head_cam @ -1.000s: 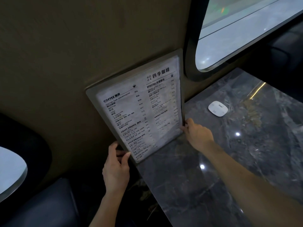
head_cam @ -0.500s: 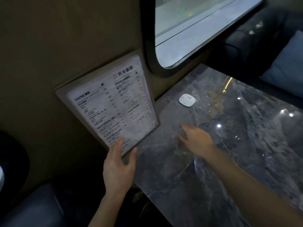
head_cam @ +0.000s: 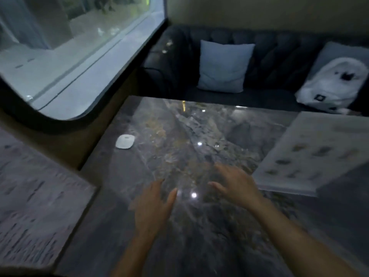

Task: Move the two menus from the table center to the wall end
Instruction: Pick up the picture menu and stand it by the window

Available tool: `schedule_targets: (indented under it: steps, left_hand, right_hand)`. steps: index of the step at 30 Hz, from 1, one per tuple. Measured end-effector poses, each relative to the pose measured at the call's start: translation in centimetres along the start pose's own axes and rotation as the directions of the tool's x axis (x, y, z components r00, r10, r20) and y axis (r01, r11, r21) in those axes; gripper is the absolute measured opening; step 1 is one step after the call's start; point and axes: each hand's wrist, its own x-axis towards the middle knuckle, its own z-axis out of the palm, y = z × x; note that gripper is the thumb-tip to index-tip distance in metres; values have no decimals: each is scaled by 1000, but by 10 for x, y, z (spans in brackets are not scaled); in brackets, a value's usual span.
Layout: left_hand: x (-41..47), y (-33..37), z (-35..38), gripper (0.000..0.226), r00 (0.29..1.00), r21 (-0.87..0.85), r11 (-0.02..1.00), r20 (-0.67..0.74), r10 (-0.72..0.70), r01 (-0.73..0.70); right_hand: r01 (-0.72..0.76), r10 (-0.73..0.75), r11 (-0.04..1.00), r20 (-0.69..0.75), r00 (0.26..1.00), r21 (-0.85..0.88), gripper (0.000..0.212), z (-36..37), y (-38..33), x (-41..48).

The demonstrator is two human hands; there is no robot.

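Note:
One menu (head_cam: 36, 206), a grey sheet of printed text, leans against the wall at the left edge of the dark marble table (head_cam: 199, 246); it is blurred. A second menu (head_cam: 311, 154), pale with small pictures, lies flat on the table at the right. My left hand (head_cam: 151, 206) hovers over the table's middle, fingers apart and holding nothing. My right hand (head_cam: 235, 182) is beside it, also spread and free, its fingers just left of the second menu's near corner.
A small white rounded device (head_cam: 124, 141) sits on the table near the wall. A large window (head_cam: 65, 56) fills the wall at left. Behind the table stands a dark sofa (head_cam: 269, 56) with a light cushion (head_cam: 223, 66) and a white bag (head_cam: 335, 84).
Both hands have let go of the first menu, which now stays against the wall. The view has swung right, bringing the second menu and the sofa into sight.

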Motion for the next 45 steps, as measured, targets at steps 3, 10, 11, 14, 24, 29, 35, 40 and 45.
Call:
schedule_targets:
  steps: [3, 10, 11, 14, 24, 29, 35, 40, 45]
  left_hand:
    - [8, 34, 34, 48, 991, -41, 996, 104, 83, -79]
    - [11, 111, 98, 44, 933, -98, 960, 226, 279, -263]
    - [12, 120, 105, 45, 927, -121, 955, 236, 291, -270]
    - [17, 144, 123, 54, 916, -209, 954, 296, 272, -216]
    - [22, 176, 138, 58, 880, -435, 891, 361, 308, -133]
    - [27, 178, 137, 22, 881, -451, 881, 348, 320, -142]
    - [36, 177, 128, 19, 948, -442, 892, 236, 214, -92]
    - [43, 164, 113, 21, 963, -448, 894, 235, 129, -11]
    - [55, 127, 76, 23, 993, -470, 882, 113, 16, 40]
  right_hand:
    - [-100, 100, 995, -53, 994, 4, 50, -13, 44, -33]
    - [-401, 401, 916, -93, 911, 24, 48, -39, 127, -99]
    - [-441, 444, 896, -94, 891, 55, 46, -42, 136, -106]
    - [-557, 595, 798, -153, 789, 229, 38, -54, 163, -118]
    - [-345, 831, 300, -66, 553, 889, 68, -62, 207, -85]
    - [-259, 809, 282, -84, 582, 924, 42, -45, 203, -73]
    - [-250, 786, 317, -106, 609, 915, 38, -44, 190, -49]
    - [-256, 760, 302, -70, 646, 918, 49, -38, 172, -31]
    - [-239, 686, 333, -60, 725, 912, 51, -31, 123, 9]
